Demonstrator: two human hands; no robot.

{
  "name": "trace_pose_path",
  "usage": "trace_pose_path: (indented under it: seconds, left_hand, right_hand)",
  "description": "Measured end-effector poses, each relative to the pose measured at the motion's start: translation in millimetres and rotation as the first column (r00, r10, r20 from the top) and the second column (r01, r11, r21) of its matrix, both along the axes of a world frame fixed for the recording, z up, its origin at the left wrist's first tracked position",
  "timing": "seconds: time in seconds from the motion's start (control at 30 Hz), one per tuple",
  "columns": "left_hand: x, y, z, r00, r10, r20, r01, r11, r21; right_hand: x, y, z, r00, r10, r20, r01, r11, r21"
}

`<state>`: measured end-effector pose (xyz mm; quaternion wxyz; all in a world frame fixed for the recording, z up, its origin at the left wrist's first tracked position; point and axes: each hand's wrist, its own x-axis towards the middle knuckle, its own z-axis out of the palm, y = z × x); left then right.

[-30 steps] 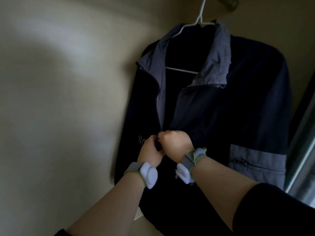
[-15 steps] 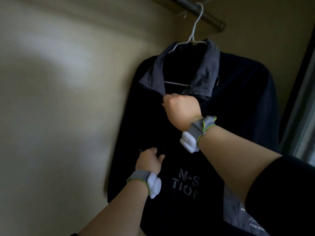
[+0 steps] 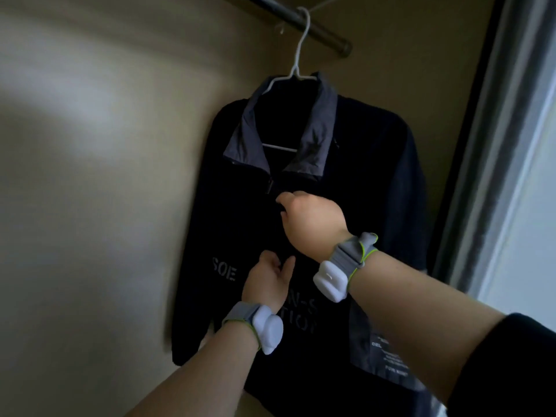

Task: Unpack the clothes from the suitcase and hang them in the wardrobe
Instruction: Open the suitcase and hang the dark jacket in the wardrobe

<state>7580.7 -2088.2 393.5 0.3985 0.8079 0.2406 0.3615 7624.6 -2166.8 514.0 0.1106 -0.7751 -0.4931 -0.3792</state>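
A dark navy jacket [image 3: 355, 188] with a grey collar hangs on a white wire hanger [image 3: 296, 60] from the wardrobe rail [image 3: 319, 33]. Its front is zipped, and the zip pull [image 3: 269, 185] sits just under the collar. My right hand [image 3: 311, 221] hovers at the chest just below and right of the pull, fingers loosely curled and holding nothing. Lower down, by the printed lettering, my left hand [image 3: 267, 279] rests against the jacket front with the thumb spread and nothing gripped. The suitcase is out of view.
The jacket hangs close to the beige wardrobe wall [image 3: 99, 206] on the left. A grey door frame [image 3: 493, 164] runs down the right side next to the jacket's sleeve. Part of a second wire hanger [image 3: 326, 1] shows on the rail at the top.
My right hand ran the zip up from mid-chest to the collar, then let go and dropped a little. My left hand released the jacket front.
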Motion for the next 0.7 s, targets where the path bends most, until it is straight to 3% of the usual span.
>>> trace_pose_path:
  seconds: [0.1,0.2,0.3,0.43,0.47,0.6,0.7]
  left_hand:
    - [9,-54,13,0.963,-0.224,0.148,0.205,0.97,0.13]
    - [17,-83,12,0.96,-0.275,-0.042,0.27,0.882,0.385]
    - [31,-101,7,0.974,-0.152,-0.168,0.212,0.873,0.44]
    - [47,-87,3,0.943,0.165,-0.289,-0.008,0.878,0.478]
    - [48,-76,1,0.938,0.196,-0.285,-0.039,0.879,0.475]
    - [32,-64,0,0.979,0.09,-0.181,-0.06,0.985,0.164]
    - [15,-70,-4,0.991,-0.006,-0.134,0.022,0.993,0.12]
  right_hand:
    - [12,-34,1,0.998,0.008,-0.057,-0.005,0.998,0.055]
    - [19,-55,6,0.992,0.022,-0.125,-0.012,0.997,0.076]
    - [20,-70,6,0.985,0.011,-0.173,0.002,0.997,0.076]
    - [20,-83,-6,0.97,0.021,-0.241,-0.024,1.0,-0.01]
    - [20,-86,-8,0.967,0.024,-0.254,-0.033,0.999,-0.033]
    - [16,-86,-22,0.942,0.043,-0.334,-0.068,0.996,-0.065]
    - [10,-81,-33,0.919,0.102,-0.38,-0.115,0.993,-0.012]
